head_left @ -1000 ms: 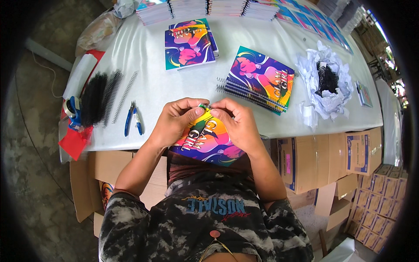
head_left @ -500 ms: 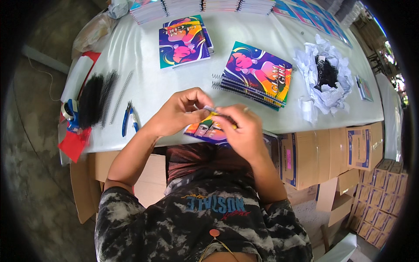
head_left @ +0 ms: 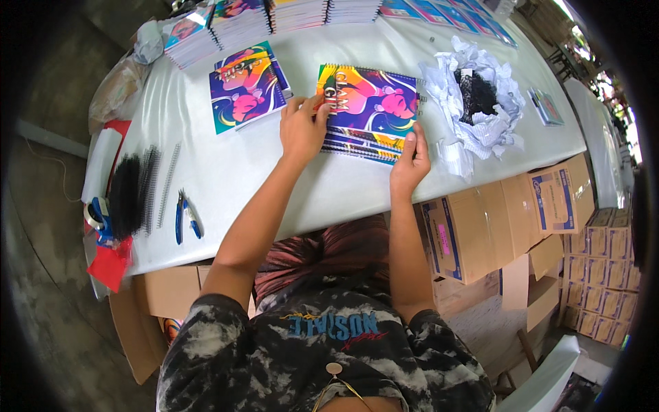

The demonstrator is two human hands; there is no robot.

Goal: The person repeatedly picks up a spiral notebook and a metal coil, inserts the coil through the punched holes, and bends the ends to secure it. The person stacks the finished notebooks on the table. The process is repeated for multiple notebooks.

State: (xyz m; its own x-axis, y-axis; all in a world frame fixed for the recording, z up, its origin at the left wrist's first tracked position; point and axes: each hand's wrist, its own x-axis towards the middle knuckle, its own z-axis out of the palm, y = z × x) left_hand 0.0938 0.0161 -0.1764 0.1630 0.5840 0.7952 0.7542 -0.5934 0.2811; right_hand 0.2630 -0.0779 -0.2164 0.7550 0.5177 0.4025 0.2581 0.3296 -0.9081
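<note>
A spiral notebook (head_left: pixel 376 96) with a purple, yellow and pink illustrated cover lies on top of a stack of similar notebooks (head_left: pixel 357 145), turned differently from those below. My left hand (head_left: pixel 302 130) holds its left edge, fingertips over the cover. At its lower right corner my right hand (head_left: pixel 410 163) grips the edge, thumb uppermost and the other fingers partly hidden. Left of this stack, a smaller pile of matching notebooks (head_left: pixel 248 93) rests on the white-covered table (head_left: pixel 233 168).
Pliers (head_left: pixel 180 218) and a blue-and-white tool (head_left: pixel 193 221) lie left, near black spiral coils (head_left: pixel 130 196) and a blue tape dispenser (head_left: pixel 101 220). Crumpled paper (head_left: pixel 446 86) surrounds black coils at right. Notebook stacks (head_left: pixel 240 31) line the back. Cardboard boxes (head_left: pixel 480 230) stand below the front edge.
Both hands have moved forward from the table's front edge. The notebook held there now lies on the stack. The head view has also shifted.
</note>
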